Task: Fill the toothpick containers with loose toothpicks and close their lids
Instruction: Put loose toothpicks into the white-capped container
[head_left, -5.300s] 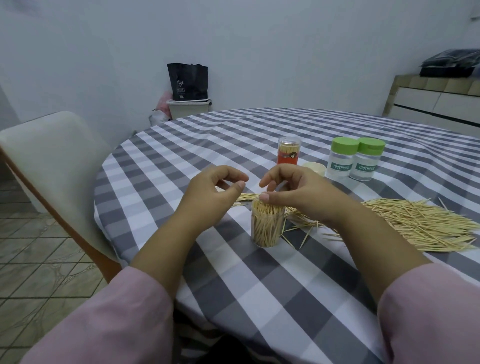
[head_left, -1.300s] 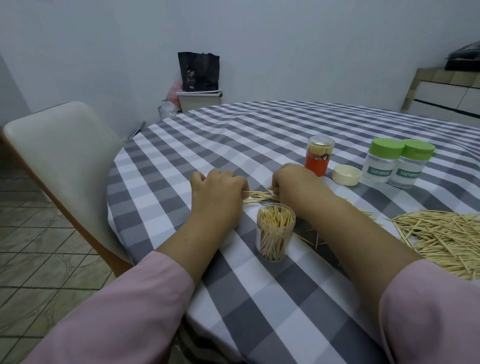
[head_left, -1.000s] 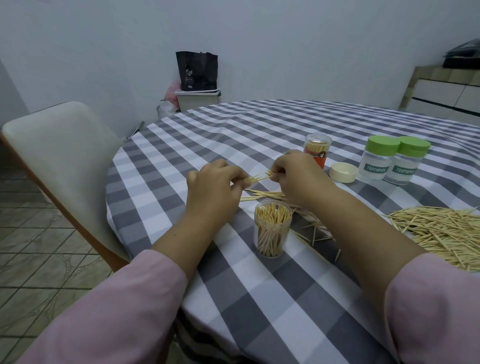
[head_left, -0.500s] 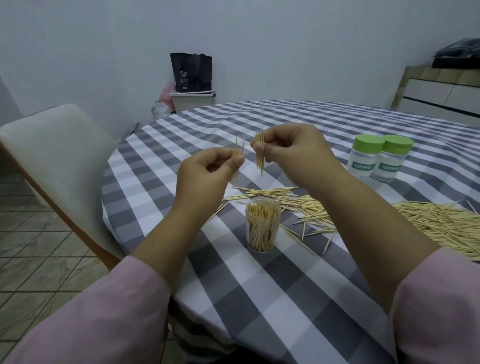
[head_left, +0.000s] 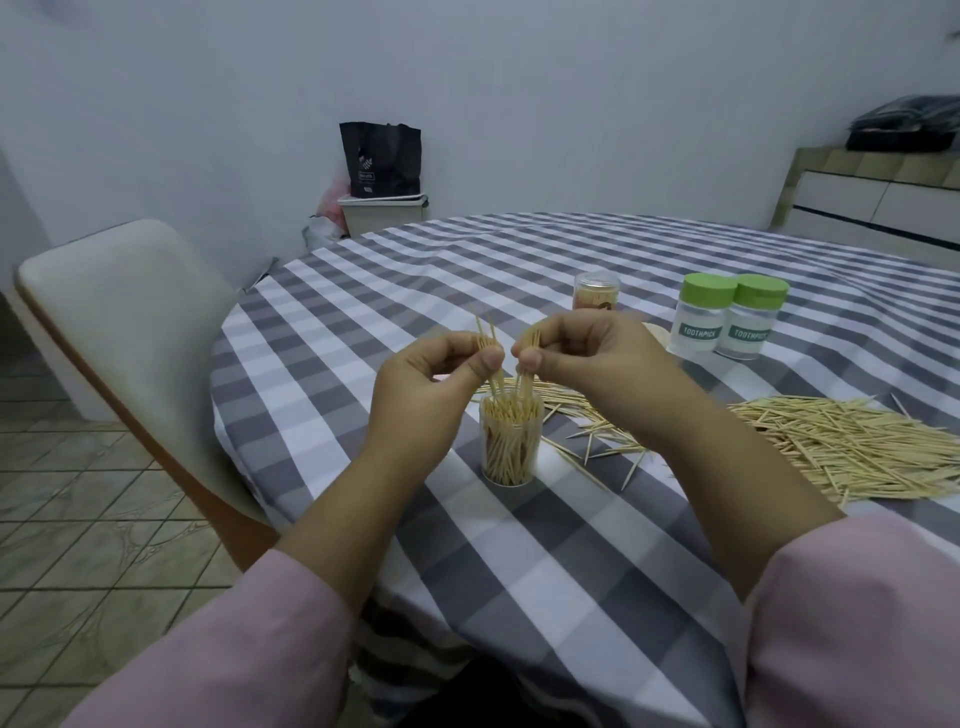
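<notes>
A clear lidless toothpick container (head_left: 510, 444), nearly full, stands upright on the checked tablecloth. Just above its mouth my left hand (head_left: 426, 387) pinches a few toothpicks (head_left: 485, 338) upright, their lower tips at the rim. My right hand (head_left: 592, 358) pinches another small bunch (head_left: 529, 343) whose tips reach into the container. A big pile of loose toothpicks (head_left: 841, 447) lies to the right, with strays (head_left: 597, 436) beside the container. A cream lid (head_left: 655, 332) peeks out behind my right hand.
A closed clear container with an orange label (head_left: 597, 291) and two green-lidded jars marked TOOTHPICK (head_left: 698, 319) (head_left: 750, 322) stand behind my hands. A cream chair (head_left: 124, 332) sits left of the round table (head_left: 519, 561). A bin and a black bag (head_left: 382, 166) stand by the wall.
Both hands picked small bunches of toothpicks off the cloth, lifted them upright, and have now lowered them to the open container's mouth.
</notes>
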